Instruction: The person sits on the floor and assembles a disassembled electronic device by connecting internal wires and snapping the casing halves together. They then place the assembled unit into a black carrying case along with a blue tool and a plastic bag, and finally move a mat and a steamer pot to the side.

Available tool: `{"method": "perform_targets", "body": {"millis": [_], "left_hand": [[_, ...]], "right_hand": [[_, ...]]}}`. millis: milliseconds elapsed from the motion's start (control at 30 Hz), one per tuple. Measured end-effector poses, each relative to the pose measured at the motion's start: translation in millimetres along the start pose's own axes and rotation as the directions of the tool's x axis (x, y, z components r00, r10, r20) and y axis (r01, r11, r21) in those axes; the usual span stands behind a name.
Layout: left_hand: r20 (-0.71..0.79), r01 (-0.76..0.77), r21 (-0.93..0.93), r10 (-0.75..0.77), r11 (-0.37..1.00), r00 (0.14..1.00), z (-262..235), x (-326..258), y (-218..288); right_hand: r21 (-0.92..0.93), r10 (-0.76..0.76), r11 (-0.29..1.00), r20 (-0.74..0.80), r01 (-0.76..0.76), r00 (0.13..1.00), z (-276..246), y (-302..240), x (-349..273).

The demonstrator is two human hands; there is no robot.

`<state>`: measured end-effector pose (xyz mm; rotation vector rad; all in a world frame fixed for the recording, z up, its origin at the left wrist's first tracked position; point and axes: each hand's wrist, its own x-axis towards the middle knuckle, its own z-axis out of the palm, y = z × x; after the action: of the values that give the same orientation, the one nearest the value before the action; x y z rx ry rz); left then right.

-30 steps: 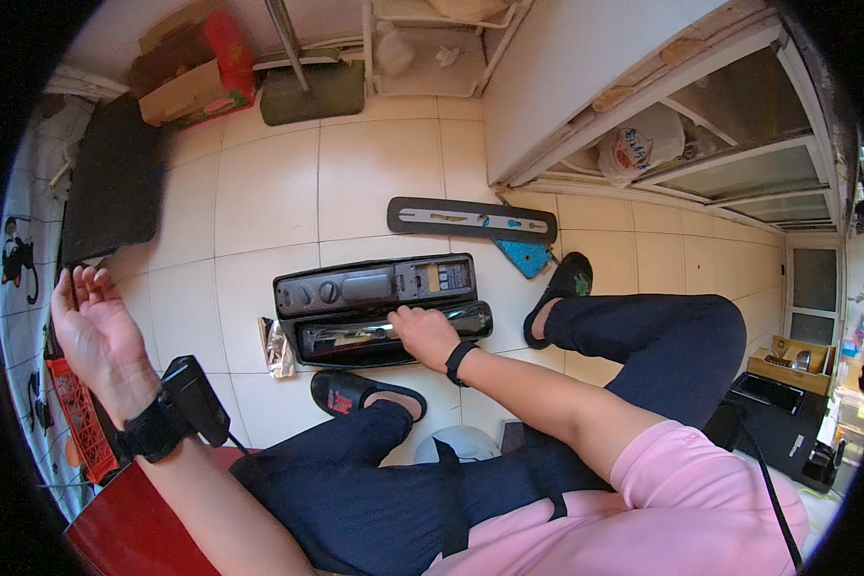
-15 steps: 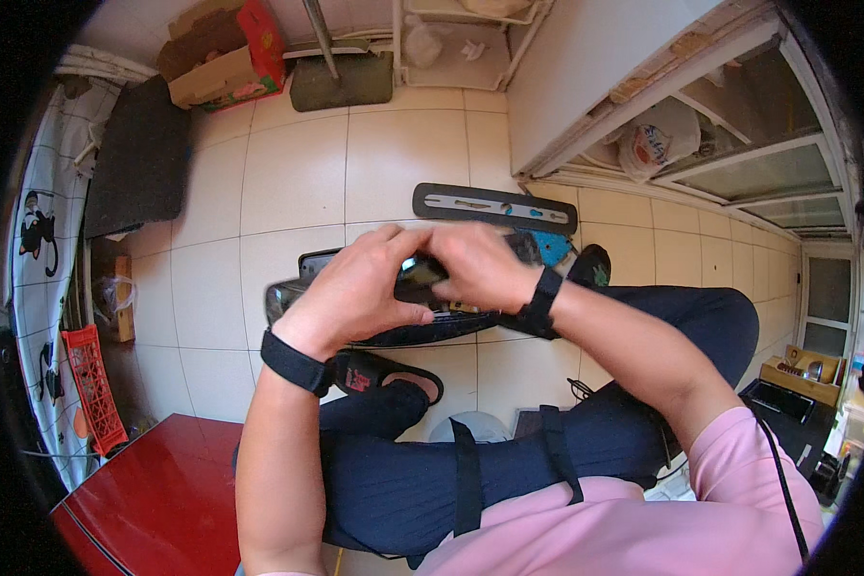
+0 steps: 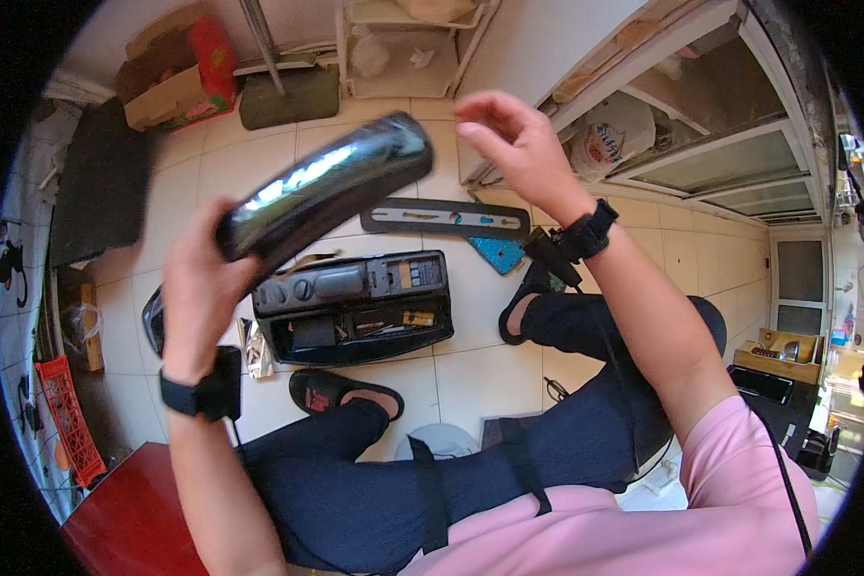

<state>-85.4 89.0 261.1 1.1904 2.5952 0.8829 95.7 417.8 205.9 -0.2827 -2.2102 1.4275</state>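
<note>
My left hand (image 3: 197, 288) grips one end of a long glossy black curved cover (image 3: 326, 187) and holds it lifted and tilted above the floor. My right hand (image 3: 514, 144) hovers beside its upper end with fingers spread, holding nothing. Below the cover, a black appliance control panel housing (image 3: 355, 307) lies open on the tiled floor, with knobs along its upper edge and small parts inside. I sit with my legs in dark trousers folded in front of me, and my sandalled feet rest near the housing.
A grey spirit level (image 3: 446, 219) and a blue tool (image 3: 497, 252) lie beyond the housing. A white cabinet (image 3: 566, 58) stands at the right, with cardboard boxes (image 3: 168, 91) and a dark mat (image 3: 288, 96) at the back. A red crate (image 3: 62, 422) sits at the left.
Both hands came onto the housing and lifted the glossy cover off it. My left hand now holds it raised, and my right hand has let go and moved up.
</note>
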Motion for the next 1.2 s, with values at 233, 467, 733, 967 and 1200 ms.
{"method": "perform_targets", "body": {"millis": [233, 467, 733, 967, 1200], "left_hand": [[-0.242, 0.22, -0.258, -0.283, 0.941, 0.928, -53, 0, -33], [-0.382, 0.201, -0.483, -0.412, 0.852, 0.827, -67, -1, -68], [-0.472, 0.231, -0.391, -0.41, 0.891, 0.781, -75, -4, -87], [-0.466, 0.088, -0.53, -0.376, 0.844, 0.8, -71, -4, -75], [-0.522, 0.103, -0.524, -0.414, 0.845, 0.746, -67, -7, -60]], "right_hand": [[-0.8, 0.632, 0.47, 0.01, -0.373, 0.775, 3, 171, -124], [-0.914, 0.42, 0.394, 0.272, 0.097, 0.866, 49, 248, -130], [-0.848, 0.468, 0.518, 0.167, -0.116, 0.868, 49, 252, -112], [-0.887, 0.619, 0.437, 0.176, -0.15, 0.765, 40, 225, -102], [-0.95, 0.618, 0.287, 0.083, -0.126, 0.782, 53, 233, -109]]}}
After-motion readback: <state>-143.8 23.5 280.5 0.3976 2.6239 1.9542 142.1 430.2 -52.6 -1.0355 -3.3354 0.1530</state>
